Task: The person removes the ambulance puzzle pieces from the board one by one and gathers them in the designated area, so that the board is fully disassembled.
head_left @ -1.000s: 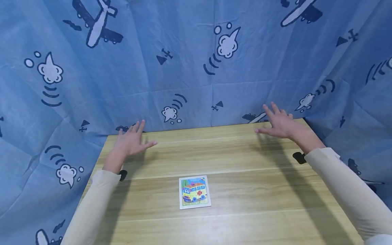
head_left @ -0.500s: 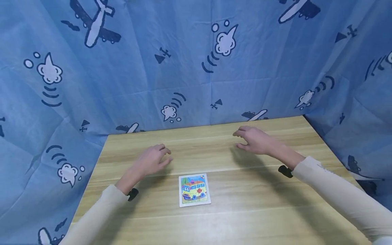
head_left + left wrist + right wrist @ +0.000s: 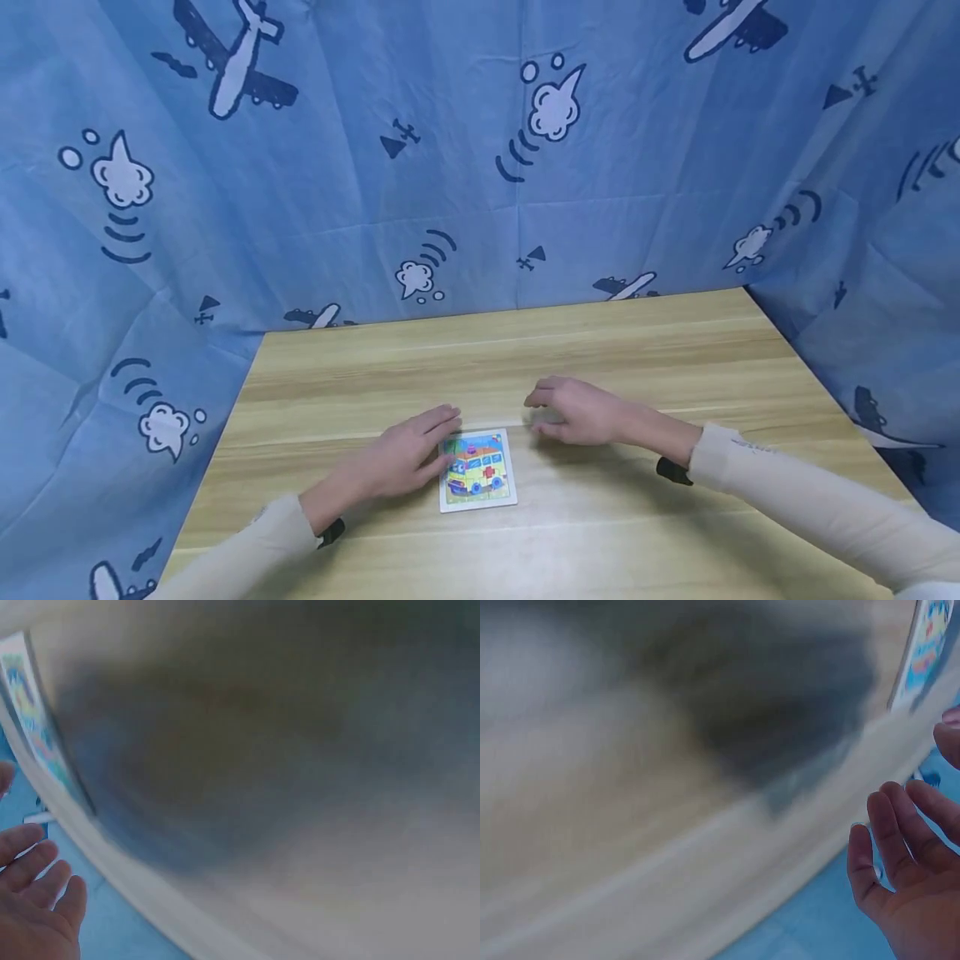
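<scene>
A small square picture puzzle (image 3: 480, 471) with a pale frame lies flat near the middle of the wooden table; its picture is a yellow ambulance bus with a red cross. My left hand (image 3: 408, 454) is at the puzzle's left edge, its thumb and fingertips overlapping that side in the head view. To the right of the puzzle, a short gap away, my right hand (image 3: 581, 411) hovers over the table with relaxed, slightly bent fingers and holds nothing. Both wrist views show the hands' fingers apart, with the puzzle (image 3: 34, 720) at the edge of the frame.
The wooden table (image 3: 360, 358) has a light grain and ends at a blue curtain (image 3: 465, 167) printed with airplanes and clouds, which hangs behind it and along both sides. Dark wrist cameras (image 3: 673, 471) sit under the sleeves.
Both hands have come down and inward from the table's far corners toward the puzzle. The left has reached its left edge, the right is close on the other side. The puzzle has stayed put.
</scene>
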`<state>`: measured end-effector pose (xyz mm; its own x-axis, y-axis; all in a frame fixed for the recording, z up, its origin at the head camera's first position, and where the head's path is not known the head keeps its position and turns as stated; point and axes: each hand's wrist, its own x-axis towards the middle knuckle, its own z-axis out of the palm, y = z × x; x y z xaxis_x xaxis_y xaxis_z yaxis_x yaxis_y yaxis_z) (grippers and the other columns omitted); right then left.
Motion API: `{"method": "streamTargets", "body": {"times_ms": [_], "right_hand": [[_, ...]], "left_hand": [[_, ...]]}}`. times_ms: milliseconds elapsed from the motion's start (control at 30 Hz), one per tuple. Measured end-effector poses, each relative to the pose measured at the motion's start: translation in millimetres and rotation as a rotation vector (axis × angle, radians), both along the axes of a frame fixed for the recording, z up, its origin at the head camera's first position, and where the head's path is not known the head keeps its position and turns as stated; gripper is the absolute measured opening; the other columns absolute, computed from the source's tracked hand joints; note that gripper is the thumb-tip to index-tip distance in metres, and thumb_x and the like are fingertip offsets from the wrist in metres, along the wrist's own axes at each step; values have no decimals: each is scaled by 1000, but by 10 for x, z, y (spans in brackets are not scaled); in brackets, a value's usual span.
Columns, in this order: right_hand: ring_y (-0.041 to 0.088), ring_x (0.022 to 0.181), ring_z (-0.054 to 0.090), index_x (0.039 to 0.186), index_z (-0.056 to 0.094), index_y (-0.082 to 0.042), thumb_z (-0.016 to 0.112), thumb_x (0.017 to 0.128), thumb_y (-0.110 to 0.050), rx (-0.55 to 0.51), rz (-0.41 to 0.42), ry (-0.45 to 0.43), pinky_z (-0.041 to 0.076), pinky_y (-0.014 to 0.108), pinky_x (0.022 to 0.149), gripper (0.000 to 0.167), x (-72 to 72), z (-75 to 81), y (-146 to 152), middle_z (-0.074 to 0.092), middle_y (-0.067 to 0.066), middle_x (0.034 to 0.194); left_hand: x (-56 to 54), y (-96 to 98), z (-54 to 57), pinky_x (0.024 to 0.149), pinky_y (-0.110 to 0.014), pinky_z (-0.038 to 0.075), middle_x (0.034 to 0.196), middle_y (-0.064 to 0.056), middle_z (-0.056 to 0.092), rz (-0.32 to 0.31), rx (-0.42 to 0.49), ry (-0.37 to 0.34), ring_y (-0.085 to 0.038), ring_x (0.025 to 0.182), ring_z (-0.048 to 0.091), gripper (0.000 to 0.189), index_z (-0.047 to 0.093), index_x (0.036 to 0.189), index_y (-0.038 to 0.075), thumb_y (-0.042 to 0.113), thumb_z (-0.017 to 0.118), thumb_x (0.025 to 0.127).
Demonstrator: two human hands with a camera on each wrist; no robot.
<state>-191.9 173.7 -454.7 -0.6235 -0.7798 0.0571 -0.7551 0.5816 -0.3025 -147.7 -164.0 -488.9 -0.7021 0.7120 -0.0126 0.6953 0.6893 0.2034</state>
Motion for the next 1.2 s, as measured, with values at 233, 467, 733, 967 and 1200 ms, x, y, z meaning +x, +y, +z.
{"method": "streamTargets", "body": {"times_ms": [233, 467, 733, 967, 1200], "right_hand": [[18, 108, 68, 124, 72, -4, 76, 97, -26, -5, 10, -23, 61, 37, 96, 35, 233, -182, -151, 72, 6, 118], [18, 113, 65, 127, 72, -6, 75, 98, -27, -19, 12, -47, 59, 36, 97, 36, 335, -268, -299, 69, 6, 123], [20, 118, 63, 129, 70, -5, 71, 99, -27, -14, -4, -49, 58, 38, 101, 37, 393, -373, -424, 68, 7, 127], [16, 111, 57, 132, 70, -2, 72, 99, -27, 13, -40, -52, 57, 28, 90, 41, 459, -406, -464, 64, 7, 127], [16, 109, 55, 132, 69, 1, 74, 98, -24, 16, -66, -66, 56, 27, 87, 43, 475, -389, -487, 62, 8, 126]], "left_hand": [[185, 3, -177, 129, -41, 36, 176, -1, 26, -128, -56, -5, -21, 163, 28, 73, 29, 168, 15, 59, 39, 110], [307, -7, -268, 132, -47, 31, 179, -2, 18, -271, -130, 32, -20, 165, 20, 77, 18, 170, 14, 62, 29, 110], [319, 27, -285, 133, -46, 28, 179, -1, 16, -287, -104, 59, -20, 166, 19, 78, 17, 170, 13, 61, 34, 110], [308, 39, -270, 132, -47, 30, 179, -2, 15, -312, -123, 55, -21, 166, 19, 76, 17, 170, 14, 59, 35, 111], [310, 53, -296, 132, -46, 31, 179, -5, 18, -331, -198, 89, -20, 165, 21, 67, 17, 170, 16, 52, 25, 114]]}}
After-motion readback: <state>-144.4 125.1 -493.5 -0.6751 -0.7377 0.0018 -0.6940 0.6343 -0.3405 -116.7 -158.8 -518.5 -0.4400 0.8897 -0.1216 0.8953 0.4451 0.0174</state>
